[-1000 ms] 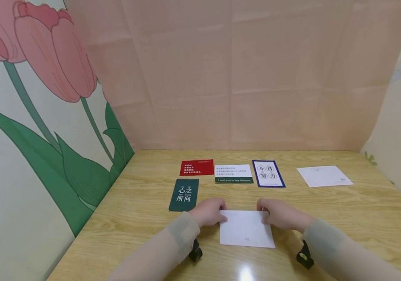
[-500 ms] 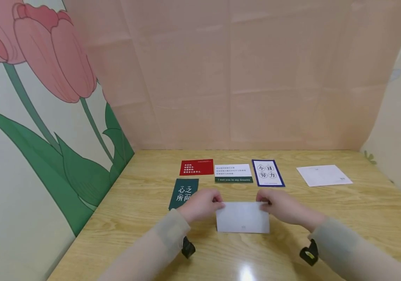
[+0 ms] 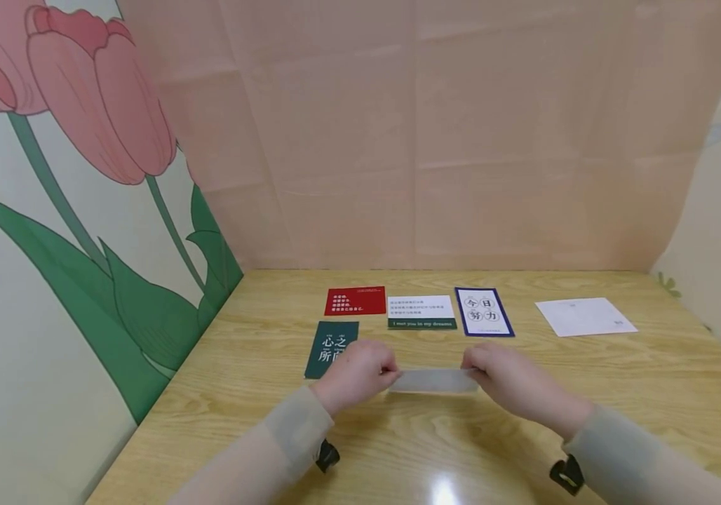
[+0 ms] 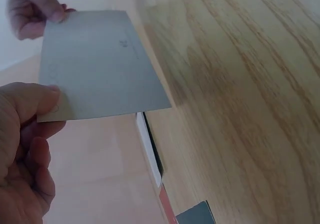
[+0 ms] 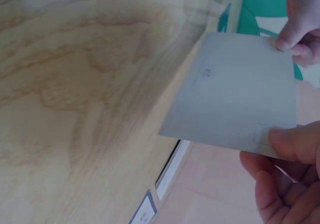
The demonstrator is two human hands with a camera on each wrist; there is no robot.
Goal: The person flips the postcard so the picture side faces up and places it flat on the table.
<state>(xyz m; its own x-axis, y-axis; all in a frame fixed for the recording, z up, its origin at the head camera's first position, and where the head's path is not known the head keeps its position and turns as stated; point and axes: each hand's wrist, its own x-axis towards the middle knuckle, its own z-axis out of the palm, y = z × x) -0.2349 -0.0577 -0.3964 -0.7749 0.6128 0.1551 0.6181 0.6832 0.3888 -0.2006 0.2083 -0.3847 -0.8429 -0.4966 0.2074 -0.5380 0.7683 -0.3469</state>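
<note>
A white postcard (image 3: 434, 381) is tilted steeply in the head view, so only a thin strip of its face shows. My left hand (image 3: 360, 375) pinches its left far corner between thumb and fingers, and my right hand (image 3: 512, 382) pinches the opposite corner. In the left wrist view the postcard (image 4: 95, 66) shows its pale side with small print and a faint stamp box. The right wrist view has the thumb on top of the postcard (image 5: 235, 89) and fingers curled beneath. Left of the hands lies a dark green postcard (image 3: 332, 349), partly hidden by my left hand.
Along the back of the wooden table (image 3: 240, 414) lie a red postcard (image 3: 355, 301), a white-and-green postcard (image 3: 421, 312) and a blue-bordered postcard (image 3: 484, 312). A white postcard with small print (image 3: 585, 317) is at the right. A pink cloth (image 3: 430, 140) hangs behind.
The postcard was lying nearly flat near me, its face plainly visible. Both hands have raised it and moved it slightly away while tipping it until it appears as a narrow strip.
</note>
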